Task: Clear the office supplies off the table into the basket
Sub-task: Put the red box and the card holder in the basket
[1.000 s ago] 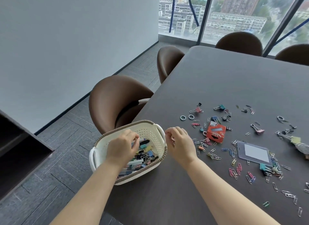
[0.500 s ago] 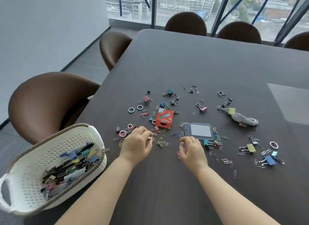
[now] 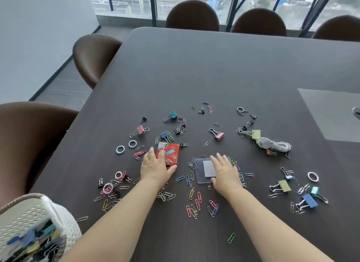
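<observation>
Some coloured supplies already heaped in the white basket [image 3: 39, 209] at the near left corner of the tabletop [image 3: 214, 76], most left to clear: paper clips [image 3: 192, 207], binder clips [image 3: 309, 200], rings [image 3: 120, 149], a coiled cord [image 3: 274, 144] strewn mid-tabletop. Left hand [image 3: 155, 169] laid with near-straight fingers [image 3: 151, 154] on the red staple box [image 3: 170, 150], nothing gripped; right hand [image 3: 224, 174] flat, fingers straight, on the clear badge holder [image 3: 202, 171]. Box lengthwise toward the far edge, holder lengthwise along the near edge
</observation>
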Action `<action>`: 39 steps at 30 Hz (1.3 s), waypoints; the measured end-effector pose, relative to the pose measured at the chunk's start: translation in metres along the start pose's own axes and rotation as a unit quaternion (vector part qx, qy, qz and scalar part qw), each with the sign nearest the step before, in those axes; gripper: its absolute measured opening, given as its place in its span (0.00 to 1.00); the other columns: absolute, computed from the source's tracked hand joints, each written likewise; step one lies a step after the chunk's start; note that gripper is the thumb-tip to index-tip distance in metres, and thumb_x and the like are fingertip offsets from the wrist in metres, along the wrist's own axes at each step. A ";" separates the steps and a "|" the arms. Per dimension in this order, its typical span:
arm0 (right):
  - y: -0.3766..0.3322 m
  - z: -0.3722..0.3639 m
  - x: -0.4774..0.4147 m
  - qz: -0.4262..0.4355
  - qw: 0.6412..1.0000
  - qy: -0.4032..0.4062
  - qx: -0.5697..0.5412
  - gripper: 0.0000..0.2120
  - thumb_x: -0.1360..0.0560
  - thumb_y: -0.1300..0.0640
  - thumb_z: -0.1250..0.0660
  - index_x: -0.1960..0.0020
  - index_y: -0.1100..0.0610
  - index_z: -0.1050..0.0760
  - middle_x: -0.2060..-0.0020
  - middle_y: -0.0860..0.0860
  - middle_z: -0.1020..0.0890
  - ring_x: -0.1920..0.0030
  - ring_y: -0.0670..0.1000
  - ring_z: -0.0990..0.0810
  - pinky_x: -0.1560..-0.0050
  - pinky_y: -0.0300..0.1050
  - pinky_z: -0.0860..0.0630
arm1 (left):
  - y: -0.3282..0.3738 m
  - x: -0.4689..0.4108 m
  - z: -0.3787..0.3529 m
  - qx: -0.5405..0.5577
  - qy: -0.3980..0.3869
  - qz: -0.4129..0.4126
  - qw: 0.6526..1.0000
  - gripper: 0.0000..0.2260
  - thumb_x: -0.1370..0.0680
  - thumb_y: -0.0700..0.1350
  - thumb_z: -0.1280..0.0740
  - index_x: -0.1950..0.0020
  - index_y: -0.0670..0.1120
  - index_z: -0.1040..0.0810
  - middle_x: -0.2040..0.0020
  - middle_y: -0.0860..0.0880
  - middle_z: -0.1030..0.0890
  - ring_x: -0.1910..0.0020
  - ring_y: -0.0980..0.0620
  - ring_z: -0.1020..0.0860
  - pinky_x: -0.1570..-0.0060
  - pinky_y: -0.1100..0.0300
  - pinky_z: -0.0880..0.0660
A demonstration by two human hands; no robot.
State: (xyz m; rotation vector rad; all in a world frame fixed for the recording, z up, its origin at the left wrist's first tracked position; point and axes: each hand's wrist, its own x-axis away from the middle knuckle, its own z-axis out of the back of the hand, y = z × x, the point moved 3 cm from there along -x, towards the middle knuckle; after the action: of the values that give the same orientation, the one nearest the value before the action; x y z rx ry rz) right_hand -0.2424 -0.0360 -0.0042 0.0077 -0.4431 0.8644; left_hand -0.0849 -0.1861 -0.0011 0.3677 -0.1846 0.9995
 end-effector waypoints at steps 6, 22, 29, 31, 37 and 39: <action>0.006 0.013 -0.025 -0.018 0.998 -0.043 0.031 0.39 0.31 0.46 0.30 0.27 0.50 0.46 0.28 0.50 0.41 0.27 0.54 0.47 0.29 0.61 0.49 | 0.012 -0.018 -0.012 -0.071 0.000 0.019 0.997 0.38 0.28 0.68 0.41 0.26 0.48 0.49 0.26 0.39 0.45 0.28 0.41 0.45 0.31 0.48 0.44; -0.053 0.051 0.037 0.079 0.961 0.161 -0.210 0.11 0.23 0.61 0.43 0.42 0.56 0.29 0.53 0.53 0.19 0.51 0.58 0.23 0.54 0.47 0.28 | -0.032 0.084 0.073 0.106 0.182 -0.042 0.977 0.36 0.37 0.62 0.54 0.34 0.49 0.33 0.36 0.42 0.32 0.40 0.43 0.34 0.42 0.51 0.34; -0.162 0.050 0.087 0.179 0.926 0.123 -0.308 0.11 0.25 0.61 0.41 0.44 0.54 0.31 0.78 0.46 0.29 0.74 0.48 0.32 0.66 0.44 0.33 | -0.157 0.178 0.118 0.079 0.287 0.042 0.954 0.33 0.36 0.63 0.47 0.39 0.44 0.30 0.42 0.42 0.25 0.48 0.44 0.31 0.46 0.49 0.32; -0.202 0.045 0.103 0.216 0.902 0.086 -0.364 0.12 0.26 0.64 0.41 0.44 0.55 0.30 0.82 0.45 0.31 0.78 0.44 0.36 0.71 0.41 0.36 | -0.197 0.210 0.119 0.091 0.300 0.078 0.947 0.33 0.36 0.63 0.47 0.40 0.43 0.30 0.43 0.42 0.26 0.48 0.45 0.32 0.47 0.50 0.32; -0.313 0.012 0.151 0.341 0.878 -0.005 -0.337 0.14 0.26 0.59 0.36 0.41 0.53 0.26 0.67 0.45 0.25 0.73 0.41 0.32 0.68 0.31 0.33 | -0.282 0.295 0.108 0.107 0.310 0.170 0.929 0.37 0.37 0.66 0.48 0.38 0.43 0.32 0.41 0.44 0.27 0.46 0.48 0.34 0.51 0.56 0.33; -0.333 -0.001 0.159 0.348 0.897 0.015 -0.274 0.16 0.25 0.54 0.36 0.37 0.52 0.29 0.55 0.46 0.24 0.63 0.44 0.27 0.56 0.38 0.28 | -0.296 0.309 0.103 0.100 0.293 0.177 0.934 0.37 0.38 0.66 0.49 0.37 0.45 0.33 0.40 0.45 0.28 0.45 0.50 0.35 0.52 0.58 0.33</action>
State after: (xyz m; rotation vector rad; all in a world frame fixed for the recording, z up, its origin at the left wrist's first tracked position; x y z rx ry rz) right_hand 0.0931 -0.1377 0.1121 -0.7242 -0.6637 1.4116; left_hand 0.3313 -0.1268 0.1282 0.2084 0.4109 1.4487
